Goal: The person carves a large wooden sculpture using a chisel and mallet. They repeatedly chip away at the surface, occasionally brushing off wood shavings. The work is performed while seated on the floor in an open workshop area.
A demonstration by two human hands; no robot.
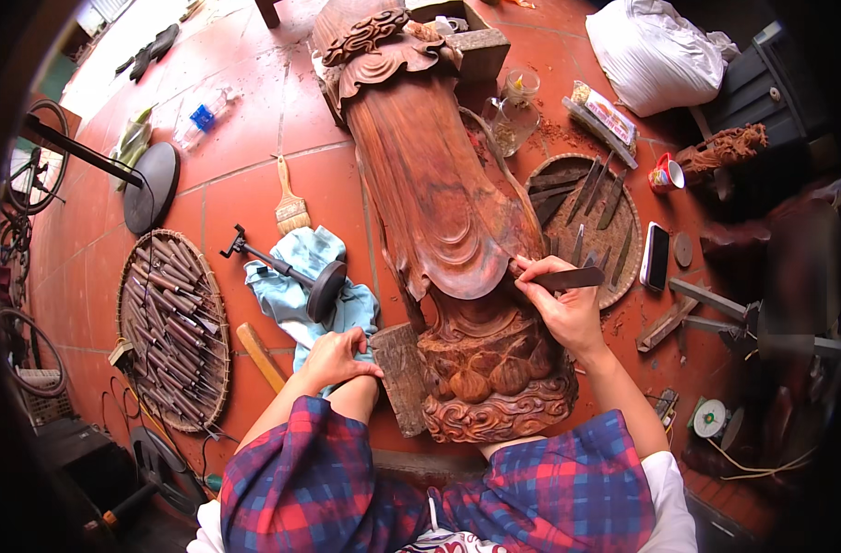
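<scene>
A large reddish-brown wood carving (439, 184) lies in front of me, with smooth robe folds above and a carved petal and swirl base nearest my lap. My right hand (561, 304) is closed round a flat, dark file (577, 278), its fingers at the right edge of the lowest robe fold. The file's wide end sticks out to the right of the hand. On my left knee rests my left hand (333, 361), holding nothing, its thumb apart from the fingers. Beside that knee, a rough wood block (400, 378) stands against the carving's base.
A round woven tray (225, 341) of several chisels lies left; another tray (634, 267) with files lies right. Between are a brush (291, 198), a light blue cloth (296, 249) and a black stand (326, 290). A phone (655, 256) and cup (666, 173) sit far right.
</scene>
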